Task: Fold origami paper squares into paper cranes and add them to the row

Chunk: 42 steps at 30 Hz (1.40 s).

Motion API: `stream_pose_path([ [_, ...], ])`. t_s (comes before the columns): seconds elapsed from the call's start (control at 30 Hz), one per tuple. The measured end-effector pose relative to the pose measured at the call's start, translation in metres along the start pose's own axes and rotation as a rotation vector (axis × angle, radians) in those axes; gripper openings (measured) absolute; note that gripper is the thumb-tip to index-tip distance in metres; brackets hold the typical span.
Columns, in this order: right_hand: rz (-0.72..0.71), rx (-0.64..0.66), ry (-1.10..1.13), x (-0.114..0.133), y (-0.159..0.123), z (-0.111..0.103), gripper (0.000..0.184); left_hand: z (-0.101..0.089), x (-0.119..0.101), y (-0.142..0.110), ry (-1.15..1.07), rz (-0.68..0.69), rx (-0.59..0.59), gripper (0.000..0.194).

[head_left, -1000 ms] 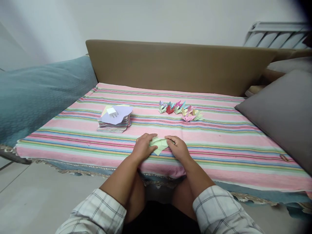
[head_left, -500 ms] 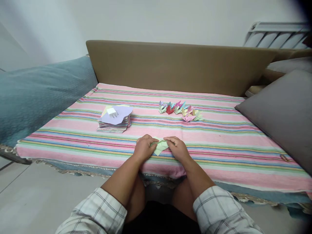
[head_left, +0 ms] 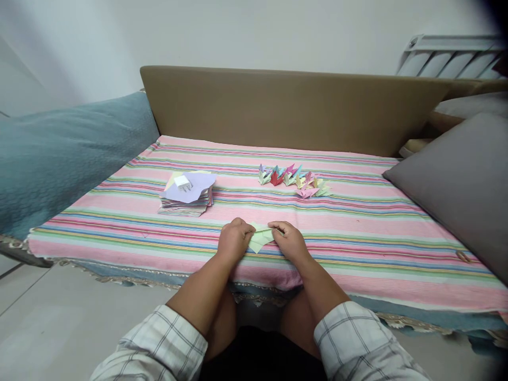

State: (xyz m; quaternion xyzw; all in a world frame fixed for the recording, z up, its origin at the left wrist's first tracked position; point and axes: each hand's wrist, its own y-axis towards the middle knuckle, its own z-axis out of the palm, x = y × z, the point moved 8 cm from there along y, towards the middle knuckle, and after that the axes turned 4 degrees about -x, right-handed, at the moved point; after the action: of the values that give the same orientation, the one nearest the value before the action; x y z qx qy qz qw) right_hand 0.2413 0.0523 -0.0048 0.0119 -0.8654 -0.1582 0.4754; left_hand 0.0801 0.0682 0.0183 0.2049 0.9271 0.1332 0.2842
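Just below centre frame, left hand (head_left: 234, 241) and right hand (head_left: 290, 241) pinch opposite ends of pale-green paper (head_left: 260, 241), apparently to steady its fold.

A pink striped cloth (head_left: 357, 243) is spread out here, a brown backrest (head_left: 278, 108) standing along its far edge. A blue-green quilted cover (head_left: 71, 145) runs along the left edge. Over on the right edge leans a grey cushion (head_left: 456, 180), and beside it, towards the near right corner, I spot a small brown loop (head_left: 463, 257). Past the far right corner there's a white radiator (head_left: 452, 42) by the pale wall (head_left: 257, 37).
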Motion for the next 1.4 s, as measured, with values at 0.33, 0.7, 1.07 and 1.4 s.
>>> stream_pose_path([
  [0.33,-0.028,0.028,0.001,0.003,0.000,-0.001,0.025,0.016,-0.020,-0.003,0.126,0.245,0.075,0.030],
  [0.7,0.078,0.012,0.268,-0.001,-0.003,-0.002,0.047,0.012,-0.012,-0.002,-0.014,0.078,0.051,0.043],
  [1.07,0.102,0.063,0.309,-0.006,-0.006,0.004,0.070,0.014,-0.011,-0.002,0.015,0.063,0.077,0.043],
  [1.4,0.029,0.087,0.203,-0.001,-0.007,0.007,0.064,0.021,-0.011,0.000,0.030,0.114,0.101,0.043],
])
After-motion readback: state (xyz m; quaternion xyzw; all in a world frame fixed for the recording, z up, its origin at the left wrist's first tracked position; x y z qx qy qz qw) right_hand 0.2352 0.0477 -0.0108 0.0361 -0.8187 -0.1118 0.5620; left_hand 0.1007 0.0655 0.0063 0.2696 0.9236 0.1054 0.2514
